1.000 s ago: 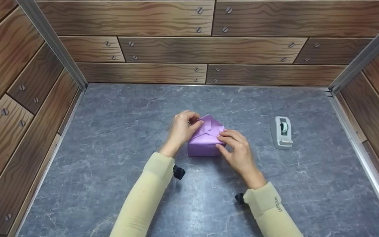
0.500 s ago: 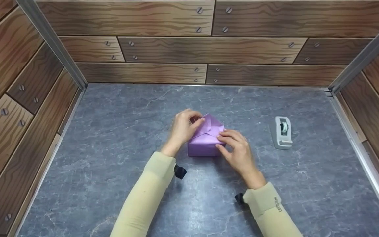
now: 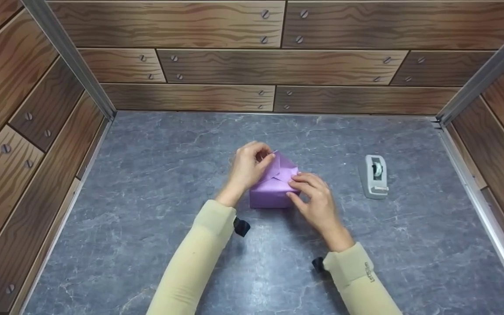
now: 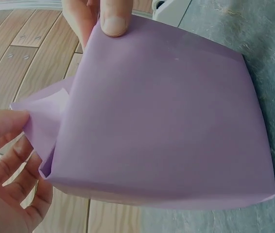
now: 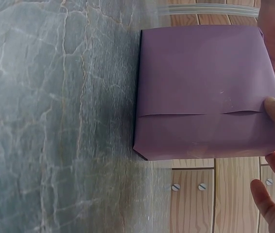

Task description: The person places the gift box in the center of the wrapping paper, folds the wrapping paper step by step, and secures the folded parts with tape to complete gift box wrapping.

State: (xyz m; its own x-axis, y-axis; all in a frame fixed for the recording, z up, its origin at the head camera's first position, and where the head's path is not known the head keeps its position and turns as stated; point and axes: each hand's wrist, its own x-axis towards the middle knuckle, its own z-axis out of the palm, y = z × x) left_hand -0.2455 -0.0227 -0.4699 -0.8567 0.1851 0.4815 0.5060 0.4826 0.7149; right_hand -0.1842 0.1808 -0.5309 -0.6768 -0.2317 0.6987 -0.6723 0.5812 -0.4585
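Note:
A box wrapped in purple paper (image 3: 271, 197) stands on the table, a pointed paper flap (image 4: 45, 119) rising from its top. My left hand (image 3: 247, 164) pinches the flap's edge between thumb and fingers at the box's far left. With the thumb on the near face and the fingers over the top edge, my right hand (image 3: 317, 201) grips the box's right corner. The right wrist view shows a paper seam running across one face of the box (image 5: 205, 73). In the left wrist view, a thumb (image 4: 114, 22) lies against the upper edge of the box.
To the right on the grey marbled table (image 3: 155, 175) stands a pale tape dispenser (image 3: 375, 177) with a roll in it. Wood-patterned walls (image 3: 234, 65) with metal corner strips enclose the back and both sides.
My left hand has moved slightly away from me and to the right, carrying the flap's edge with it. My right hand and the box stay in place.

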